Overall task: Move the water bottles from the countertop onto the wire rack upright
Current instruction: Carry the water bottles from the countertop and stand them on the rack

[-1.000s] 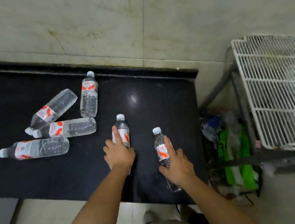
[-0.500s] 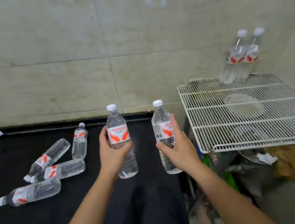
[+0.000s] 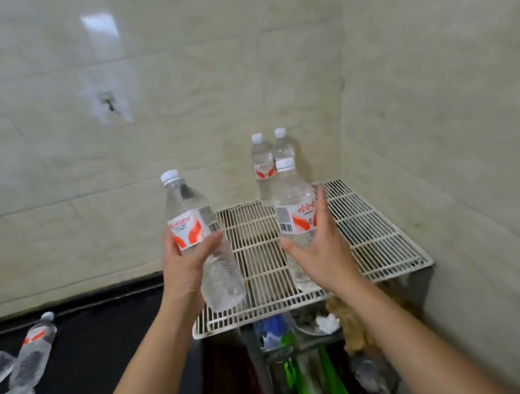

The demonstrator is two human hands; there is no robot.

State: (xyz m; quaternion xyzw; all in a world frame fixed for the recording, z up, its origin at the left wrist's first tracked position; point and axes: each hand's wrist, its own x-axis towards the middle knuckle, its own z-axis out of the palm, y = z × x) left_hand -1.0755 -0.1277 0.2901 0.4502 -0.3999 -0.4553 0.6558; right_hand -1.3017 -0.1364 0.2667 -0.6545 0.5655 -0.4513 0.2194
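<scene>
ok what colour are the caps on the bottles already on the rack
White, on both upright bottles at the back of the wire rack; the head view shows it.

Two clear bottles with white caps and red-and-white labels are held above the white wire rack. The left bottle tilts, cap toward the upper left; the right bottle is near upright. Two more bottles stand upright, side by side, at the rack's rear edge. Three bottles lie on the black countertop.
</scene>
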